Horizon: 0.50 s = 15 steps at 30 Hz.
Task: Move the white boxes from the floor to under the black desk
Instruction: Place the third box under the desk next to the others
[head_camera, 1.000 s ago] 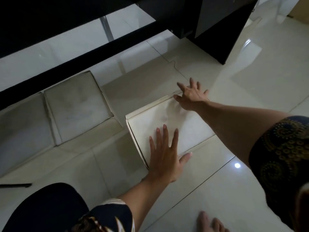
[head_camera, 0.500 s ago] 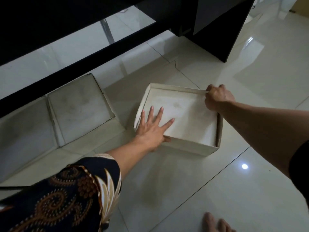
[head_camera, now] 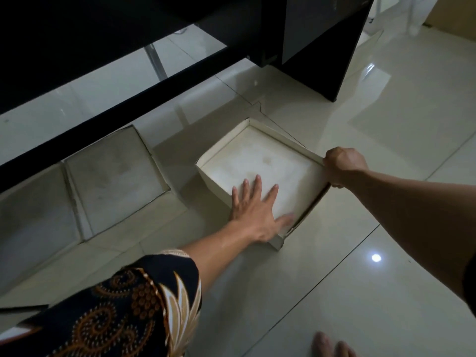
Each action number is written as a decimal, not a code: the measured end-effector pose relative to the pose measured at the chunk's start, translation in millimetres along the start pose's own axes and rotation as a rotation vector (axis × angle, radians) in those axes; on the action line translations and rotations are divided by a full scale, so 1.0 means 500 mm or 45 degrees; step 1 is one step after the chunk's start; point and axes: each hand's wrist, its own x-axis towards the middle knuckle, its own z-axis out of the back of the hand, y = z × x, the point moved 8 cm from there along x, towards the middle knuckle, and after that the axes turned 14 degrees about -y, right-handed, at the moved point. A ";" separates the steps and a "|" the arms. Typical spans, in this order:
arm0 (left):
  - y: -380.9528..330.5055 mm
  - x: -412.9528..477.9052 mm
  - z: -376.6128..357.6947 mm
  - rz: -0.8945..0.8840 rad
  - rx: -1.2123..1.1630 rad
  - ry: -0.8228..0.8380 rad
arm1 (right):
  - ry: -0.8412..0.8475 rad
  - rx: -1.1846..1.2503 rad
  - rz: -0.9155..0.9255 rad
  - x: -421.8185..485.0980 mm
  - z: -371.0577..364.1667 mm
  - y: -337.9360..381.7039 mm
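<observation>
A shallow white box (head_camera: 268, 161) lies on the tiled floor, turned cornerwise, in front of the black desk (head_camera: 128, 32). My left hand (head_camera: 253, 210) rests flat with spread fingers on the box's near part, its thumb at the near rim. My right hand (head_camera: 343, 166) is closed around the box's right rim, which bends outward there. Two more white boxes (head_camera: 113, 171) lie side by side to the left, by the desk's black front bar (head_camera: 110, 117).
The desk's black side panel (head_camera: 322, 47) stands on the floor behind the box. A bare foot (head_camera: 332, 345) shows at the bottom edge. Glossy tiles with a light reflection (head_camera: 376, 257) spread to the right.
The box has turned so a corner points away. My right hand went from open on its far edge to a fist on its right rim. My left hand shifted along the box.
</observation>
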 end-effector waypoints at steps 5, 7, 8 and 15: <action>0.009 0.002 -0.008 -0.008 0.100 0.014 | -0.080 0.042 0.040 -0.001 0.005 0.024; 0.023 0.009 0.003 0.032 0.078 0.049 | -0.088 0.053 0.055 0.000 0.002 0.043; 0.032 0.010 0.009 0.066 0.061 0.062 | -0.080 0.056 0.059 0.000 -0.001 0.056; 0.099 -0.005 0.018 0.171 0.036 0.029 | 0.062 0.272 0.022 -0.007 -0.038 0.178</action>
